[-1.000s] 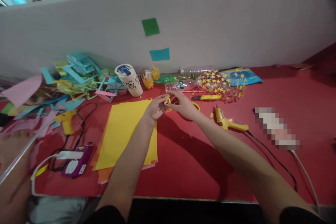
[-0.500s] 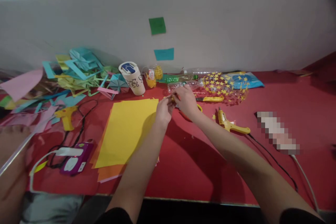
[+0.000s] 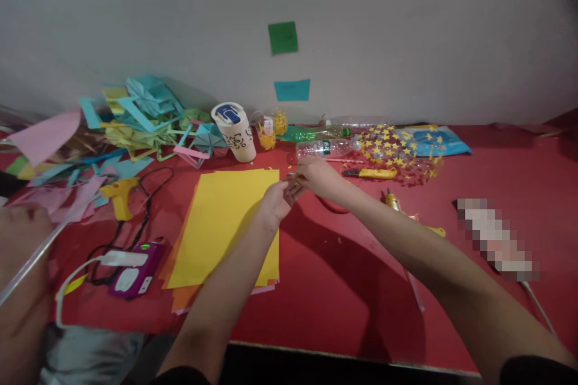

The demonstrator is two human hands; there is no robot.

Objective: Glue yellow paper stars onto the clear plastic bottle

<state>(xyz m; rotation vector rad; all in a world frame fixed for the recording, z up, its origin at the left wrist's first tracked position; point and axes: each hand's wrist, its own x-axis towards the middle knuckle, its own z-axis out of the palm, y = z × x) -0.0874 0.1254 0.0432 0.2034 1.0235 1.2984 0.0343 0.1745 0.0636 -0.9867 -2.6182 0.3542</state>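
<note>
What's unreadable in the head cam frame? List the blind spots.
Head view:
- small yellow piece between left hand and right hand: too small, fingers cover it; which hand grips it is unclear.
- yellow glue gun: right forearm covers most of it.
- pixelated patch: contents masked.
- writing on paper cup: blurred.
- another person's hand, left edge: cut off, blurred.

We count two hands: left hand [image 3: 276, 200] and right hand [image 3: 316, 174]; two glue guns: left glue gun [image 3: 118, 197] and right glue gun [image 3: 392, 201]; two sticky notes: green note [image 3: 283, 37] and blue note [image 3: 292, 89]; one paper cup [image 3: 235, 132]; one utility knife [image 3: 372, 173]; one purple power strip [image 3: 144, 267]
</note>
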